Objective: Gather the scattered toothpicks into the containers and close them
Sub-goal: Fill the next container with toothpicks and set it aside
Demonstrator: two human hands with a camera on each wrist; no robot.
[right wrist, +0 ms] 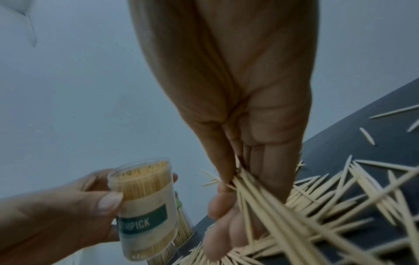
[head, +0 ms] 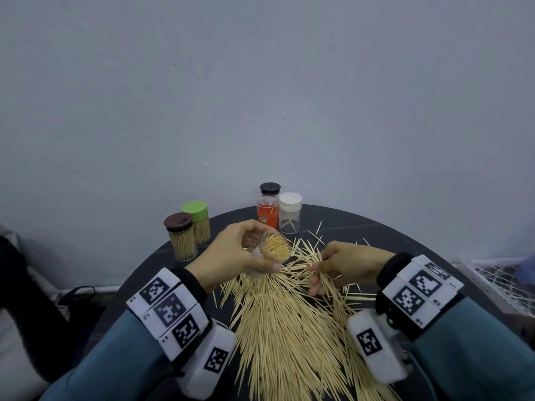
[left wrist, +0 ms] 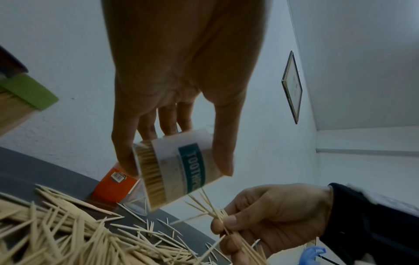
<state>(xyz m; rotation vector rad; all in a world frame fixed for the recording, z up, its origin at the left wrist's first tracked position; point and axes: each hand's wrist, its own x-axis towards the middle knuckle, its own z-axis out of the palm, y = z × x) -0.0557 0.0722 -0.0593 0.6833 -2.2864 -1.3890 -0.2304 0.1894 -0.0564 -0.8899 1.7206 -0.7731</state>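
Note:
My left hand point(head: 240, 253) grips an open clear toothpick container point(head: 272, 251) with a teal label point(left wrist: 195, 168), packed with toothpicks and tilted toward the right. My right hand point(head: 341, 267) pinches a small bundle of toothpicks point(right wrist: 260, 193) just right of the container, above the pile. A big heap of loose toothpicks point(head: 289, 328) covers the dark round table point(head: 376, 233). In the left wrist view the right hand point(left wrist: 272, 220) holds its bundle below the container's base.
At the back left stand two full jars, one with a brown lid point(head: 181, 238) and one with a green lid point(head: 198, 221). Behind the hands are an orange-labelled jar point(head: 267, 211), a white-capped jar point(head: 289, 212) and a black lid point(head: 269, 188). A white wire rack point(head: 498, 282) lies right.

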